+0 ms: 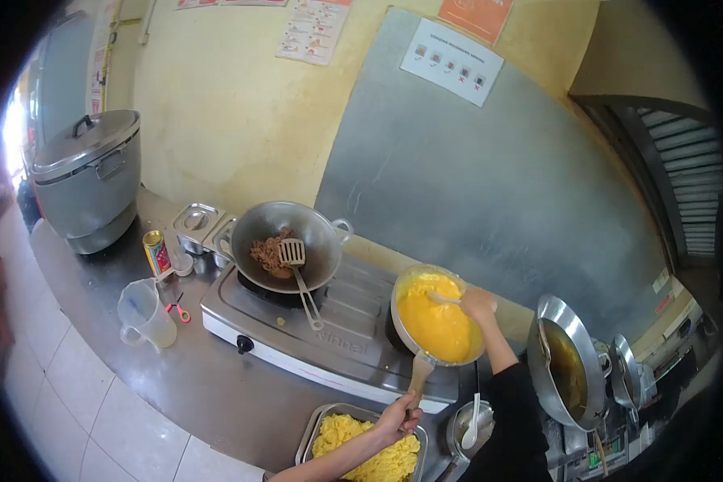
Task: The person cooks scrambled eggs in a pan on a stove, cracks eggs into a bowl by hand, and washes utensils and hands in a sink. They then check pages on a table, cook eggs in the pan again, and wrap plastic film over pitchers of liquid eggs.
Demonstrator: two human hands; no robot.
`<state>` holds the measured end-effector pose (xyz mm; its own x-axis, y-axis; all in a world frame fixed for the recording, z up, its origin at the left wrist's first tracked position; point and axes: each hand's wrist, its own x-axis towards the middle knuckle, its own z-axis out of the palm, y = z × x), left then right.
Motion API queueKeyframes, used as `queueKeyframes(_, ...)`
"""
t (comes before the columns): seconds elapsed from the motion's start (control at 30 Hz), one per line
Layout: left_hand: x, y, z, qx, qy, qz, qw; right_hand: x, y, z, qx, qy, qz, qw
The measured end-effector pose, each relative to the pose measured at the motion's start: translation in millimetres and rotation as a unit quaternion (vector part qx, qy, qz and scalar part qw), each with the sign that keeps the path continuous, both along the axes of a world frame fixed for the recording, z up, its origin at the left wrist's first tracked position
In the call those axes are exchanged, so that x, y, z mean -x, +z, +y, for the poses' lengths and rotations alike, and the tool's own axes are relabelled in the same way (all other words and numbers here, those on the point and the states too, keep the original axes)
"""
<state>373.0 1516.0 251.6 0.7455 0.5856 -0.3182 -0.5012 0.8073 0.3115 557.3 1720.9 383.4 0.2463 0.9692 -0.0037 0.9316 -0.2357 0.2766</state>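
Note:
A saucepan point(398, 309) of thick yellow egg mixture point(435, 321) stands on the right burner of the gas stove point(329, 341). My left hand point(395, 421) is closed round the pan's pale handle point(420, 374), which points toward me. My right hand point(479, 304) grips a utensil point(442, 298) whose lower end is sunk in the yellow mixture, so its kind is hidden. Below my left forearm sits a metal tray point(304, 450) filled with scrambled egg point(361, 454). Beside it is a small pot point(454, 430) with a white spoon point(472, 426) in it.
On the left burner, a wok point(321, 229) holds browned meat point(270, 255) and a slotted turner point(292, 254). Further left are a plastic jug point(146, 313), pink scissors point(181, 310), a can point(157, 251) and a large rice cooker point(88, 181). A wok of oil point(566, 365) stands at the right.

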Motion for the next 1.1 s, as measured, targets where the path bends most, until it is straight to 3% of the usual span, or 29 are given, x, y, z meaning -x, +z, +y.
queueKeyframes(0.1, -1, 6, -2, 0.008, 0.005, 0.021, 1.0, -18, 0, -15, -0.011, -0.056, -0.019, 0.998)
queueKeyframes(0.3, 2, 2, 0, 0.012, -0.004, -0.026, 1.0, -38, 18, -82, 0.038, -0.032, -0.055, 0.997)
queueKeyframes(0.37, 3, 3, 0, 0.018, -0.011, -0.033, 0.999, -26, 35, -109, 0.106, 0.006, -0.082, 0.991)
queueKeyframes(0.5, 8, 7, 3, 0.023, -0.036, -0.039, 0.998, -3, 73, -145, 0.126, 0.063, -0.053, 0.989)
queueKeyframes(0.57, 7, 6, 3, 0.024, -0.042, -0.036, 0.998, 16, 66, -154, 0.147, 0.163, -0.101, 0.97)
queueKeyframes(0.63, 5, 3, 2, 0.046, -0.034, -0.026, 0.998, 28, 39, -141, 0.138, 0.159, -0.109, 0.972)
queueKeyframes(0.7, 4, 2, 2, 0.037, -0.03, -0.026, 0.999, 29, 16, -121, 0.033, 0.179, -0.111, 0.977)
queueKeyframes(0.93, 5, 2, -1, 0.015, -0.002, -0.03, 0.999, 15, -13, -20, 0.004, 0.177, -0.059, 0.982)
queueKeyframes(1.0, 3, 1, -3, 0.018, 0.003, -0.035, 0.999, 15, -14, -12, -0.053, 0.068, -0.047, 0.995)
queueKeyframes(1.1, -1, -2, -5, 0.02, 0.006, -0.027, 0.999, 3, -4, -28, -0.068, 0.043, -0.057, 0.995)
